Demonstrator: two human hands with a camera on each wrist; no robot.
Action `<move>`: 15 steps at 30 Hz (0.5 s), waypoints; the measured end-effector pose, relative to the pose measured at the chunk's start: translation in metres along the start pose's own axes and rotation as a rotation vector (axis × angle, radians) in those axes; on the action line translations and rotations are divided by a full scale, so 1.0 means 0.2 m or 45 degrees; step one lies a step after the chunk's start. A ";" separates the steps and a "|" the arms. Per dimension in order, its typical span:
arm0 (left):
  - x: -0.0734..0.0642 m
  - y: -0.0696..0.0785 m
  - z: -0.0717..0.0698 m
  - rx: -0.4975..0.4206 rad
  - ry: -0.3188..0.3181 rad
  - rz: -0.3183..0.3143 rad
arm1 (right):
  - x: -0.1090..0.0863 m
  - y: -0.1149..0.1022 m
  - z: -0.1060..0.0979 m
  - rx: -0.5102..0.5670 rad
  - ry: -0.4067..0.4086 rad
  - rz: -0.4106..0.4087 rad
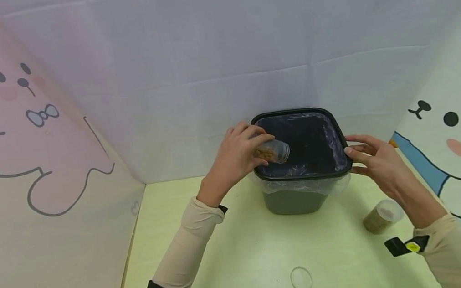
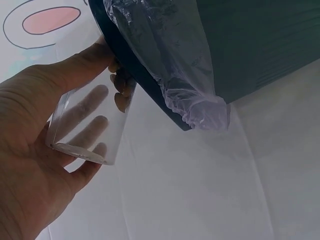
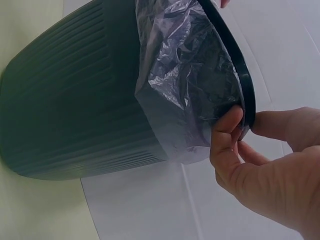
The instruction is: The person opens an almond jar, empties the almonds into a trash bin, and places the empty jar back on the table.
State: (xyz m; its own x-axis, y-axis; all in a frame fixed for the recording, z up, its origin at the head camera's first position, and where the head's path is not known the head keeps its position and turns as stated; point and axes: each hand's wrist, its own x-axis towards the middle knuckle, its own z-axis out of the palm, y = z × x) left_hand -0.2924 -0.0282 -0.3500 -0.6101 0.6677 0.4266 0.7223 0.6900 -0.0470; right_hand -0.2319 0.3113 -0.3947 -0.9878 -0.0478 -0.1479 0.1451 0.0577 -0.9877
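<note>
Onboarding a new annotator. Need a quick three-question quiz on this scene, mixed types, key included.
1. True or false: the jar in the left hand's fingers is upright.
2. The right hand's fingers pinch:
A) a loose ring
B) the bin's rim
C) the wall hanging
3. Which view alone shows the second container?

Key: 1 false, it tilts with its mouth over the bin; 2 B; 3 head.

No words, numbers or brand names can be read. Left of the bin (image 1: pixel 293 201), a small heart outline (image 1: pixel 135 207) is printed on the wall sheet (image 1: pixel 65 261); below and right of the bin, a yellow badge (image 1: pixel 413 246) on a black strap (image 1: pixel 396 246) is too small to make out.
</note>
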 end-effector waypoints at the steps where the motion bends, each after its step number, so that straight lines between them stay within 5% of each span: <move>1: 0.00 0.00 0.00 -0.003 0.002 0.002 | 0.00 0.00 0.00 -0.003 -0.001 0.001; 15: 0.02 0.02 0.01 -0.034 0.036 0.071 | 0.00 0.00 0.01 -0.039 0.007 0.002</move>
State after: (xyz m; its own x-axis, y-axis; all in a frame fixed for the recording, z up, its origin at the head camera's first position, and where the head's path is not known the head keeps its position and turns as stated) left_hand -0.2927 -0.0235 -0.3501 -0.5593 0.6967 0.4492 0.7636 0.6439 -0.0477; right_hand -0.2313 0.3102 -0.3950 -0.9879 -0.0420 -0.1493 0.1452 0.0882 -0.9855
